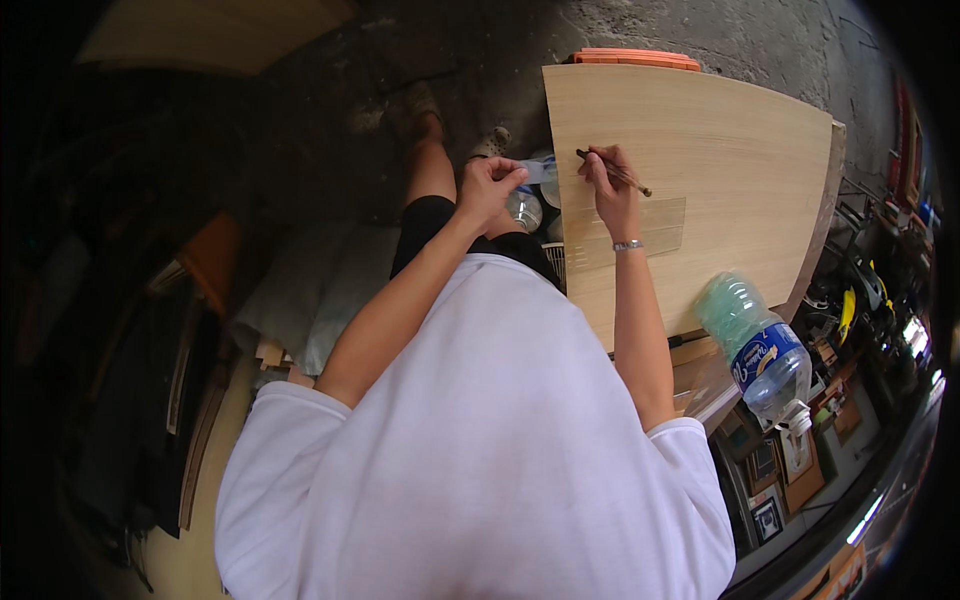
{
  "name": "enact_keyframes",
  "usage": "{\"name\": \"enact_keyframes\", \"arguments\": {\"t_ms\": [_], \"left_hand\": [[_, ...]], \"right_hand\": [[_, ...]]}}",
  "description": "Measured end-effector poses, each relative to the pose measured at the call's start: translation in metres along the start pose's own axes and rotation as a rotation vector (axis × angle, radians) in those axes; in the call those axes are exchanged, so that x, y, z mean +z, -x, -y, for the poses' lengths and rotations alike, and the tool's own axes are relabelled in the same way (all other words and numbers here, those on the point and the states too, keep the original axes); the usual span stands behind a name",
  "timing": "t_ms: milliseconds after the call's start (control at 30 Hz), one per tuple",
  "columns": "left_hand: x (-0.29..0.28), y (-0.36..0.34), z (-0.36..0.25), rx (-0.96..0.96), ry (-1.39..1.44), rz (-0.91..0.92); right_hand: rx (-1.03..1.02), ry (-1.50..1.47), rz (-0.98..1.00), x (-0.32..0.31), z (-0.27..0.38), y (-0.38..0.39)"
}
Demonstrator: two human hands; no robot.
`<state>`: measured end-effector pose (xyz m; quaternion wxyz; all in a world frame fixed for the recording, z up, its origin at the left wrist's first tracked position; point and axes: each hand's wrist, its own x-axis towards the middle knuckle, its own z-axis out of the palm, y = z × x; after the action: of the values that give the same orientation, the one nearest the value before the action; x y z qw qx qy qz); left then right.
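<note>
Between the thumb and fingers of my left hand (489,190) is a small translucent strip (536,173), held just off the left edge of the pale wooden board (700,130). My right hand (613,185), with a metal band at the wrist, grips a thin brown stick-like tool (633,182) over that same edge. The tool's dark end points toward the strip; its exact kind is unclear. Under my right wrist a clear rectangular sheet (655,226) lies on the board. A clear plastic container (524,208) shows below the strip, partly hidden by my left hand.
A large plastic bottle (765,350) with a blue label lies at the board's near right corner. Orange material (638,59) shows past the far edge. Framed pictures and clutter (790,460) fill the lower right. Plastic sheeting (300,290) and boards (190,400) stand at left.
</note>
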<state>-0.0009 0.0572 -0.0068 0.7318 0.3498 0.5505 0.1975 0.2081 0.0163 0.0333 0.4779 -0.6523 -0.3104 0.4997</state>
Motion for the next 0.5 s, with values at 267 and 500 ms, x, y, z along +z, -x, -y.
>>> {"name": "enact_keyframes", "arguments": {"t_ms": [267, 500], "left_hand": [[0.002, 0.002, -0.001, -0.009, 0.131, -0.008], [0.045, -0.003, -0.006, 0.056, -0.023, -0.166]], "right_hand": [[-0.014, -0.077, -0.061, -0.003, -0.008, 0.001], [-0.213, 0.567, 0.052, 0.004, 0.016, -0.002]]}}
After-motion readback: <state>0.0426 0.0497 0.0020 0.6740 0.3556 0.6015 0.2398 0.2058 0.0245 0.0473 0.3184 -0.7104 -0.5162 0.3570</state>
